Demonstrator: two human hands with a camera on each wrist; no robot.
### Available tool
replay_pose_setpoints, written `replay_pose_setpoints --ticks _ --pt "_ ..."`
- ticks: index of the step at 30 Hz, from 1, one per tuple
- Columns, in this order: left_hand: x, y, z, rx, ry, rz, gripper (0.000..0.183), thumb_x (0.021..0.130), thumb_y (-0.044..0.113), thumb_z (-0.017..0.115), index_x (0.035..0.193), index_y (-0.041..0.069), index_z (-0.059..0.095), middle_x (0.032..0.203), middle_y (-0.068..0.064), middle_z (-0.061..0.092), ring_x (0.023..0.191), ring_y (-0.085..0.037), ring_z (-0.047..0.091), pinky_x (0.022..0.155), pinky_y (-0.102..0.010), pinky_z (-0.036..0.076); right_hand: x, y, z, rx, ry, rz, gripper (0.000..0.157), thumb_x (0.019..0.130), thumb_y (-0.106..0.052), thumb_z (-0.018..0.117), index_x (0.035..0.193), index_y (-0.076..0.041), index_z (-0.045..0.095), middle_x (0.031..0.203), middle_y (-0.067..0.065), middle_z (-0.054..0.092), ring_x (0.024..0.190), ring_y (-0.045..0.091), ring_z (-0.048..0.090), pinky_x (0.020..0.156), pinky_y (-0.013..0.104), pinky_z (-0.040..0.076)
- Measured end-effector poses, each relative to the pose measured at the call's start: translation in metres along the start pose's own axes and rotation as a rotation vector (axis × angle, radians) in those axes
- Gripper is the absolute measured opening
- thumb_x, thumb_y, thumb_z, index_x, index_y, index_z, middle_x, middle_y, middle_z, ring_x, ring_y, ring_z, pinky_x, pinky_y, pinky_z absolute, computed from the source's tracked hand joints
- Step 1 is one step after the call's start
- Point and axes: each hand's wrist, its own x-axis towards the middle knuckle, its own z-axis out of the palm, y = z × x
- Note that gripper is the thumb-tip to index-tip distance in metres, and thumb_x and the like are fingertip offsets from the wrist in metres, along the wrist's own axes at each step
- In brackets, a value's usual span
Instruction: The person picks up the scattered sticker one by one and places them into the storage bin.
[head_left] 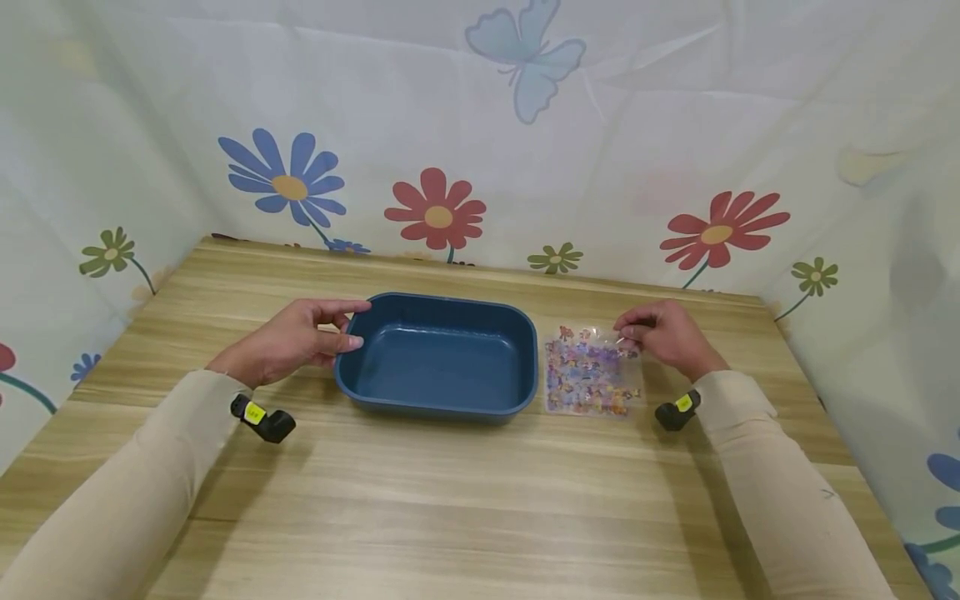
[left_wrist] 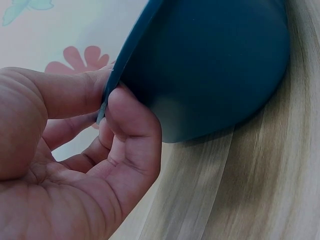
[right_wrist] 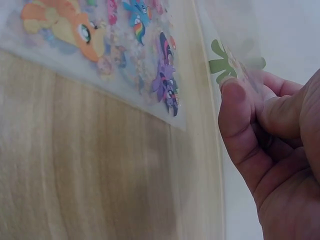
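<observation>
A dark blue rectangular basin with rounded corners sits on the table. My left hand pinches its left rim, and the left wrist view shows the rim between thumb and curled fingers. To the right of the basin lie clear sticker sheets printed with small colourful cartoon ponies. At their upper right corner my right hand pinches a thin see-through sheet, lifted at that corner. Thumb and forefinger meet on its edge in the right wrist view, where the hand is beside the table.
The wood-grain table reaches back to a pale cloth backdrop with printed flowers and a butterfly. More of this cloth hangs at the left and right sides. Each wrist wears a black camera.
</observation>
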Motion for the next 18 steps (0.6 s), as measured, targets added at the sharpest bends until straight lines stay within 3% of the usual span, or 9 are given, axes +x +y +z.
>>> replay_pose_setpoints --ticks 6,18 --pt "-0.001 0.000 0.001 -0.002 -0.004 0.006 0.069 0.089 0.021 0.073 0.150 0.021 0.042 0.114 -0.013 0.043 0.083 -0.019 0.059 0.074 -0.029 0.058 -0.001 -0.004 -0.003 0.023 -0.011 0.001 0.015 0.093 -0.003 0.064 0.103 0.004 0.073 0.096 0.021 0.073 0.070 0.010 0.067 0.065 0.029 0.058" --pt "-0.001 -0.001 0.001 -0.001 -0.008 0.010 0.069 0.089 0.022 0.074 0.150 0.023 0.042 0.114 -0.013 0.042 0.079 -0.018 0.058 0.073 -0.029 0.058 -0.005 -0.011 -0.011 0.048 -0.034 0.025 0.017 0.096 -0.003 0.060 0.106 0.005 0.071 0.099 0.022 0.072 0.074 0.012 0.067 0.066 0.024 0.058"
